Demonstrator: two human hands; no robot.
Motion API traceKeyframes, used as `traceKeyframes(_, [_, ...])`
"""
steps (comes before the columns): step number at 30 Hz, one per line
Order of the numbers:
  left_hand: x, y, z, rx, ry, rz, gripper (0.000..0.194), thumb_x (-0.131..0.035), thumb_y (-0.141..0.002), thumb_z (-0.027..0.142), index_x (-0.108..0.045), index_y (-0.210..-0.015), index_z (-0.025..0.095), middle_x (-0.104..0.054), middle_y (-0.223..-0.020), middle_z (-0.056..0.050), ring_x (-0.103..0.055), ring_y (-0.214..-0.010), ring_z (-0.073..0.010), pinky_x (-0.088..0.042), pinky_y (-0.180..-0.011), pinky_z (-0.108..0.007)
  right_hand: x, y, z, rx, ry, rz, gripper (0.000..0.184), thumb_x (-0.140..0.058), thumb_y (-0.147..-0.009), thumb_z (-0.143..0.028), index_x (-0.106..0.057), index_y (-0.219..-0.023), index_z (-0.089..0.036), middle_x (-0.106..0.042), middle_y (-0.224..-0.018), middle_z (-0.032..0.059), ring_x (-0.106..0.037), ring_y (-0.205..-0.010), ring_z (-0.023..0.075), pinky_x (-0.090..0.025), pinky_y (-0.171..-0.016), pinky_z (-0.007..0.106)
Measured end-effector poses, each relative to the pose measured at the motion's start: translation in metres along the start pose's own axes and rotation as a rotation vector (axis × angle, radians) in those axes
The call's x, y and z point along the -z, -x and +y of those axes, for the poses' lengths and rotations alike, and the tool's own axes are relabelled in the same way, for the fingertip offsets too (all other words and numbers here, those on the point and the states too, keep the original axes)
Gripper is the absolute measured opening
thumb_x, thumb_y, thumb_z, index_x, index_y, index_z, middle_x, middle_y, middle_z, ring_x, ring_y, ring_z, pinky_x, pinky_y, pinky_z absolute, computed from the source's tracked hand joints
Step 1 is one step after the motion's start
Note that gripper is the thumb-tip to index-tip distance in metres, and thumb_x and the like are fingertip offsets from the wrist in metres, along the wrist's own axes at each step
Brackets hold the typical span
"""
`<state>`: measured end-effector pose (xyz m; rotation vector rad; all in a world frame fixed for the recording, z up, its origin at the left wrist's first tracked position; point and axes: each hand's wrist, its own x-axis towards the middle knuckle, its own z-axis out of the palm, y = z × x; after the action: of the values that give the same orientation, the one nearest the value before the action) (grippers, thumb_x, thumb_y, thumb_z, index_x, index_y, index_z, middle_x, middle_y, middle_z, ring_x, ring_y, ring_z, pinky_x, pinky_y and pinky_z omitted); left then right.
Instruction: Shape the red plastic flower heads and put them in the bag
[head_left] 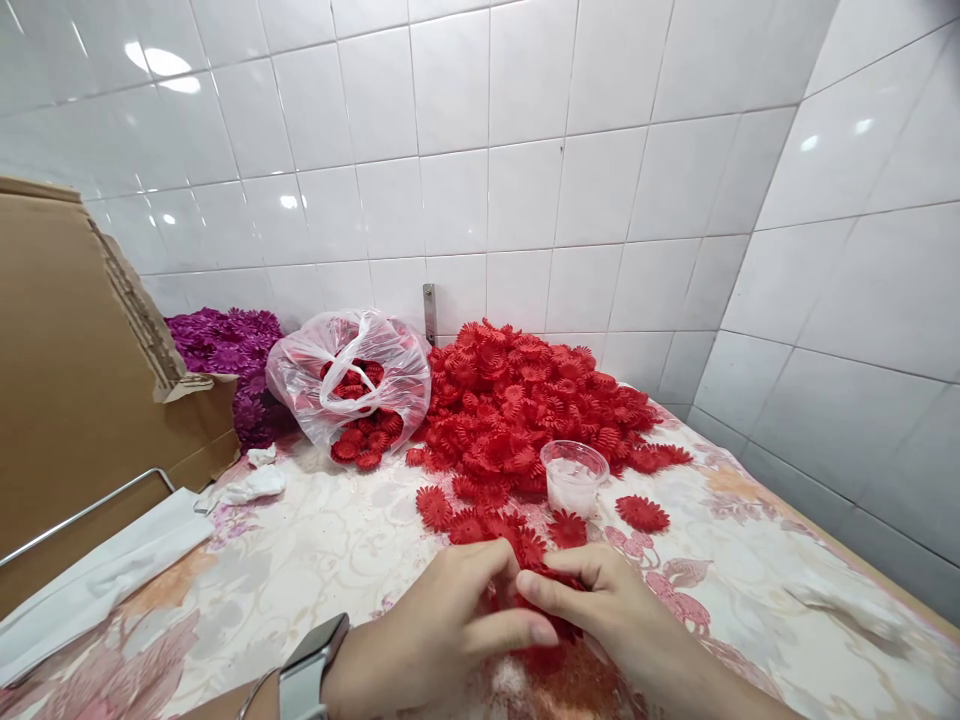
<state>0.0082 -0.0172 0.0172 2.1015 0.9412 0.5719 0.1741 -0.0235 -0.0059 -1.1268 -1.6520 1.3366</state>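
My left hand (pixel 442 615), with a watch (pixel 311 665) on its wrist, is curled at the front middle of the table. Close beside it is my right hand (pixel 626 610), thumb and fingers pinched together. Both are closed on a red fabric flower (pixel 555 630), largely hidden by the fingers. Just beyond the hands lie several loose red flowers (pixel 568 528), in front of a large heap of red flowers (pixel 510 390). A clear plastic cup (pixel 574 480) holding something whitish stands against the heap. One flat flower (pixel 643 513) lies to its right.
A tied clear plastic bag (pixel 352 385) of red flowers stands left of the heap. Behind it is a purple flower pile (pixel 225 345). A cardboard box (pixel 90 380) and white cloth (pixel 105 585) are at left. Tiled walls (pixel 450 190) bound the patterned tablecloth (pixel 322 540).
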Motion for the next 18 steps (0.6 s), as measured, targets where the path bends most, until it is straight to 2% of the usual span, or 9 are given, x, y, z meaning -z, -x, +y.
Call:
traceKeyframes(3, [-0.001,0.003,0.004,-0.109,-0.063,-0.090,0.025,-0.041,-0.090,0.030,-0.061,-0.082,0.017,-0.061,-0.083,-0.002,-0.053,-0.075,-0.0137,-0.038,-0.071,-0.021,-0.001,0.001,0.000,-0.015,-0.052,-0.058,0.050,-0.057,-0.072,-0.057,-0.041,-0.046,-0.017,-0.030,-0.044,-0.0074,-0.024,-0.043,0.0061,-0.015,-0.041,0.023])
traceKeyframes(6, [-0.002,0.003,0.007,-0.118,-0.032,-0.091,0.037,-0.030,-0.093,0.032,-0.060,-0.080,0.016,-0.058,-0.081,-0.003,-0.052,-0.076,-0.0148,-0.038,-0.073,-0.023,-0.002,0.000,0.001,-0.004,-0.146,-0.090,0.052,-0.055,-0.070,-0.063,-0.043,-0.048,-0.018,-0.034,-0.042,-0.0074,-0.027,-0.038,0.0051,-0.015,-0.038,0.021])
traceKeyframes(9, [-0.002,0.001,0.007,-0.010,0.131,-0.022,0.041,-0.028,-0.091,0.039,-0.055,-0.072,0.015,-0.054,-0.072,-0.002,-0.049,-0.069,-0.0143,-0.039,-0.068,-0.024,-0.002,-0.002,0.002,0.006,-0.281,-0.072,0.053,-0.053,-0.070,-0.066,-0.045,-0.051,-0.017,-0.041,-0.042,-0.0062,-0.032,-0.035,0.0047,-0.020,-0.037,0.020])
traceKeyframes(12, [-0.004,-0.001,0.005,0.077,0.338,0.051,0.037,-0.034,-0.089,0.042,-0.052,-0.068,0.017,-0.053,-0.070,0.000,-0.049,-0.073,-0.0150,-0.040,-0.072,-0.024,-0.003,-0.003,0.002,-0.031,-0.374,-0.063,0.053,-0.054,-0.068,-0.067,-0.050,-0.054,-0.016,-0.047,-0.042,-0.0038,-0.035,-0.034,0.0047,-0.024,-0.036,0.018])
traceKeyframes(15, [-0.006,-0.004,0.001,0.070,0.503,0.054,0.035,-0.037,-0.088,0.039,-0.050,-0.064,0.017,-0.055,-0.071,-0.001,-0.051,-0.076,-0.0157,-0.039,-0.079,-0.026,-0.003,-0.002,0.001,-0.031,-0.447,-0.056,0.052,-0.056,-0.069,-0.064,-0.056,-0.057,-0.013,-0.050,-0.044,-0.0024,-0.038,-0.035,0.0049,-0.028,-0.037,0.017])
traceKeyframes(18, [-0.010,-0.007,-0.004,0.043,0.682,-0.001,0.036,-0.035,-0.088,0.039,-0.049,-0.063,0.017,-0.058,-0.068,-0.003,-0.054,-0.076,-0.0169,-0.039,-0.082,-0.030,-0.004,0.001,-0.004,-0.032,-0.527,-0.050,0.048,-0.059,-0.071,-0.059,-0.059,-0.060,-0.012,-0.050,-0.043,-0.0030,-0.038,-0.036,0.0040,-0.029,-0.038,0.016])
